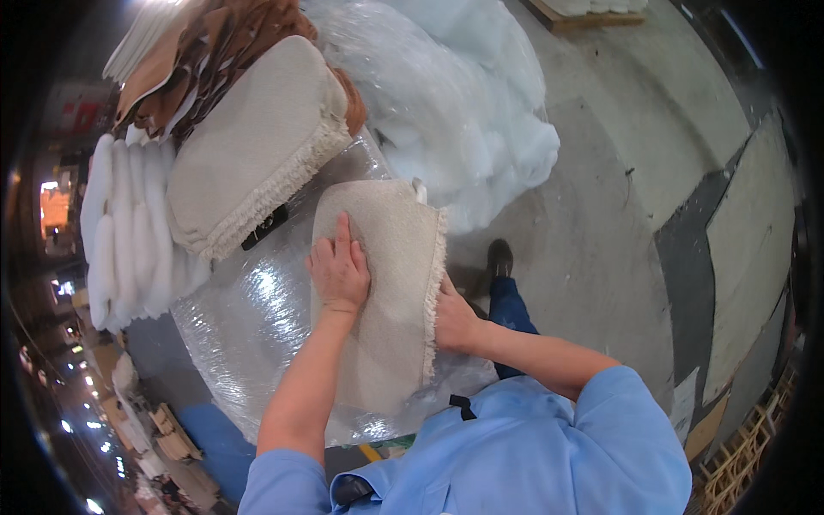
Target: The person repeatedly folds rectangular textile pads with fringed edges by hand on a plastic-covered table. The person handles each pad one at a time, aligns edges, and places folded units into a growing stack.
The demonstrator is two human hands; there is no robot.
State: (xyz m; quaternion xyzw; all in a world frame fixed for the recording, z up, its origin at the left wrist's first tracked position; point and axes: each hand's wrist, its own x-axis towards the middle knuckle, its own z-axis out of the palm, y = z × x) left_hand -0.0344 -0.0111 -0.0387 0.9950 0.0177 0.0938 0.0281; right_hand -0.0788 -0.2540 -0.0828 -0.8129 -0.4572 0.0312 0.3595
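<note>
A beige woven cushion cover (378,283) with a frayed edge along its right side lies in front of me on a plastic-wrapped stack. My left hand (339,270) rests on top of it, index finger stretched forward and thumb near the cover's left edge. At the frayed edge is my right hand (455,319); its fingers pass behind or into the cover, so their grip is hidden. A small white tag (420,190) sticks out at the far right corner. Farther left lies a beige cushion-shaped piece (257,142) with the same kind of fringe.
Clear plastic wrap (257,300) covers the stack under the cover. White padded pieces (129,223) stand at the left, with brown fabric pieces (206,60) behind. A large bag of white filling (446,94) bulges at the far side. Concrete floor (601,215) lies to the right.
</note>
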